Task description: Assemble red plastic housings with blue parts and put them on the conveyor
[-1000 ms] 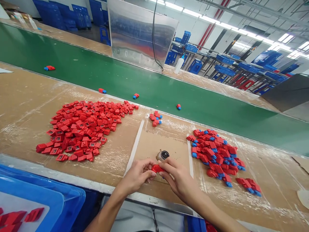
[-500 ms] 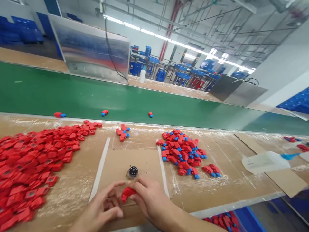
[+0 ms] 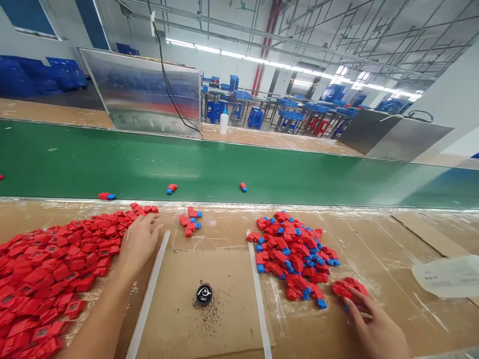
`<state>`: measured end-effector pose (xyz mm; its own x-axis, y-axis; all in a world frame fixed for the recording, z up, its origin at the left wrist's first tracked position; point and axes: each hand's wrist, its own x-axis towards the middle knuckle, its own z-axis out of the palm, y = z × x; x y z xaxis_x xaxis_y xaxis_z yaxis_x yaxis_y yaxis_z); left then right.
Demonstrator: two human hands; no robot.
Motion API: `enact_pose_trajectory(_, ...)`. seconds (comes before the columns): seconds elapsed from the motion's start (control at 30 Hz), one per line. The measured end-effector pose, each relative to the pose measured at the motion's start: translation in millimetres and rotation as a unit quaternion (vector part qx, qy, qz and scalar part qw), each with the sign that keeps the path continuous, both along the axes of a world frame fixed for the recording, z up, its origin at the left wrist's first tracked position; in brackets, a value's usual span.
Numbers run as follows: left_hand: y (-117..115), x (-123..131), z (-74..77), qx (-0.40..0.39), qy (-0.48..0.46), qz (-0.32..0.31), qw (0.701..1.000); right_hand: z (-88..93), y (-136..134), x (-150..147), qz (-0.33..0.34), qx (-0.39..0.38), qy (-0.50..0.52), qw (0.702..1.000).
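My left hand (image 3: 139, 241) rests palm down at the right edge of the big heap of plain red parts (image 3: 52, 269), fingers curled loosely over a few of them. Far to the right, my right hand (image 3: 374, 326) touches a small cluster of red-and-blue parts (image 3: 350, 288) beside the larger red-and-blue pile (image 3: 292, 252), fingers bent onto them. A small round black and metal piece (image 3: 204, 294) sits on the cardboard sheet (image 3: 224, 279) between my hands. Whether either hand grips a part is hidden.
A green conveyor belt (image 3: 224, 164) runs behind the bench with three red-and-blue parts (image 3: 171, 188) on it. A few assembled parts (image 3: 190, 221) lie near the bench's far edge. A clear plastic bag (image 3: 447, 274) lies at right. Metal panels and blue crates stand beyond.
My hands have parted: the left went to the red heap, the right to the red-and-blue pile. The red part held between them is gone from view. The camera turned right.
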<state>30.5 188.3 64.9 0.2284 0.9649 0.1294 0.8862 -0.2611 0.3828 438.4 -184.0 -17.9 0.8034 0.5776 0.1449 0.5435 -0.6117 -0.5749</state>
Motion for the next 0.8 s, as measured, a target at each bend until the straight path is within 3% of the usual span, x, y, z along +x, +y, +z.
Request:
enact_pose_trajectory(0.1, 10, -8, 4.8, 0.012, 0.116, 0.078, 0.99, 5.1, 8, 6, 0.001, -0.003, -0.104, 0.995)
enact_pose_trajectory(0.2, 21, -19, -0.8, -0.006, 0.183, 0.072, 0.98, 36.0, 49, 14, 0.018, -0.023, -0.145, 0.989)
enact_pose_trajectory(0.27, 26, -20, -8.5, 0.006, 0.202, 0.045, 0.978, 63.5, 103, 16, 0.089, -0.033, -0.113, 0.989)
enact_pose_trajectory(0.33, 29, -18, -15.5, 0.017, 0.197, 0.026, 0.98, 87.0, 173, 15, 0.171, -0.046, -0.128, 0.976)
enact_pose_trajectory(0.4, 30, -17, -19.5, 0.014, 0.169, 0.012, 0.986, 98.8, 249, 13, 0.262, -0.124, -0.119, 0.949)
enact_pose_trajectory(0.5, 26, -24, -21.5, -0.011, 0.09, -0.004, 0.996, 90.9, 348, 12, 0.277, -0.181, -0.103, 0.938)
enact_pose_trajectory(0.6, 11, -41, -26.5, -0.029, -0.007, 0.009, 1.0, 69.0, 407, 10, 0.25, -0.225, -0.092, 0.937)
enact_pose_trajectory(0.7, -14, -57, -35.5, -0.039, -0.125, 0.027, 0.991, 55.2, 427, 5, 0.235, -0.254, -0.091, 0.934)
enact_pose_trajectory(0.8, -41, -62, -37.1, -0.071, -0.253, 0.038, 0.964, 55.5, 425, -1, 0.248, -0.271, -0.095, 0.925)
